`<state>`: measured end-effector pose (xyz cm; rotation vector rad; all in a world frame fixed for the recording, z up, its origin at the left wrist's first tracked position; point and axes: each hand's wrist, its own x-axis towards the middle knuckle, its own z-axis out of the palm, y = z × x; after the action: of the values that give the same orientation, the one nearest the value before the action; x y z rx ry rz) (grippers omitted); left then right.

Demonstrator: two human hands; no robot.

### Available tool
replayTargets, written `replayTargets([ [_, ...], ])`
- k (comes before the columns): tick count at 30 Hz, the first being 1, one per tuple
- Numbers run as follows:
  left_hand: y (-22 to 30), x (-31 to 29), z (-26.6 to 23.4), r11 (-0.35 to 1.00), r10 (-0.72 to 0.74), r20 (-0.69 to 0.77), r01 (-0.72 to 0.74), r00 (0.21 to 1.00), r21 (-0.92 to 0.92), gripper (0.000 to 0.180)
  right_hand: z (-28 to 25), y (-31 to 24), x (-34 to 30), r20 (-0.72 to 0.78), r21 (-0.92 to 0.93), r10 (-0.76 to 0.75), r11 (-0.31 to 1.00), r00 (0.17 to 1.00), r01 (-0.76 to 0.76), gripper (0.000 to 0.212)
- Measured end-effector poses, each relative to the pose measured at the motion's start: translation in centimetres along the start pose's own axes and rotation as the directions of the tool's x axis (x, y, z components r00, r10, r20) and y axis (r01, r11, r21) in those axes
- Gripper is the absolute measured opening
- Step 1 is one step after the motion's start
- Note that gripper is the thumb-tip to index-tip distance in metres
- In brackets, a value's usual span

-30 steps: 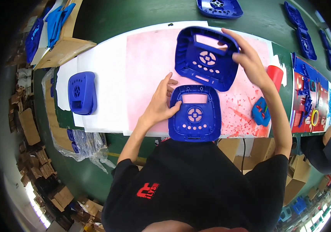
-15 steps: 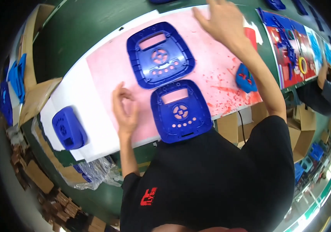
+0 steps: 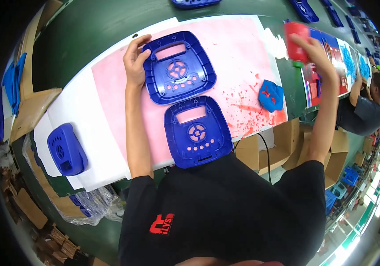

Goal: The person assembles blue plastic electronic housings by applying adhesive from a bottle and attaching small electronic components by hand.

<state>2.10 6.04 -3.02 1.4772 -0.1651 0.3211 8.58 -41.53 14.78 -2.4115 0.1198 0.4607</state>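
Observation:
Two blue plastic casing halves lie inside-up on the pink-stained sheet. The upper casing [image 3: 159,73] has a window slot and a round grille; my left hand [image 3: 135,62] grips its left edge, thumb on the inner side and fingers around the rim. Just below it, the second casing [image 3: 179,138] reaches the table's near edge by my shirt. Off to the right, my right hand [image 3: 317,52] is wrapped round a red bottle [image 3: 297,39], somewhat blurred, its green tip pointing down. The bottle is raised near the sheet's right side.
A crumpled blue cloth [image 3: 271,95] with red stains lies on the red-spattered right part of the sheet [image 3: 236,40]. Another blue casing [image 3: 67,150] stands at the left. Cardboard boxes [image 3: 283,139] and a black cable are below the table edge. A co-worker [image 3: 364,111] sits farther right.
My left hand has moved up from beside the lower casing and taken hold of the upper one. My right hand has swung right and now holds the red bottle.

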Motion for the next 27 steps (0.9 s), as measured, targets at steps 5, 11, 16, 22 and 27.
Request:
replayTargets([
  [5, -0.1, -0.5, 0.2, 0.995, -0.097, -0.030, 0.097, 0.995, -0.017, 0.038, -3.7, -4.8, -2.5, -0.537, 0.674, -0.315, 0.398, 0.782, 0.623, 0.089],
  [11, -0.5, -0.5, 0.3, 0.994, -0.024, -0.086, 0.033, 0.996, 0.103, 0.041, 14.7, -11.3, 0.0, -0.533, 0.795, -0.302, 0.142, 0.791, 0.590, 0.063],
  [16, 0.5, -0.3, 0.6, 0.990, -0.056, -0.014, 0.057, 0.998, 0.131, 0.051, 24.8, -12.3, 1.5, -0.527, 0.731, -0.332, 0.294, 0.782, 0.617, 0.036],
  [22, 0.8, -0.4, 1.0, 0.986, -0.063, -0.050, 0.070, 0.997, 0.148, 0.048, 26.3, -12.4, 2.1, -0.545, 0.754, -0.263, 0.260, 0.796, 0.603, 0.031],
  [27, 0.6, -0.5, 0.8, 0.982, -0.057, -0.051, 0.066, 0.997, 0.177, 0.047, 26.9, -12.8, 2.0, -0.565, 0.741, -0.238, 0.274, 0.790, 0.613, 0.030],
])
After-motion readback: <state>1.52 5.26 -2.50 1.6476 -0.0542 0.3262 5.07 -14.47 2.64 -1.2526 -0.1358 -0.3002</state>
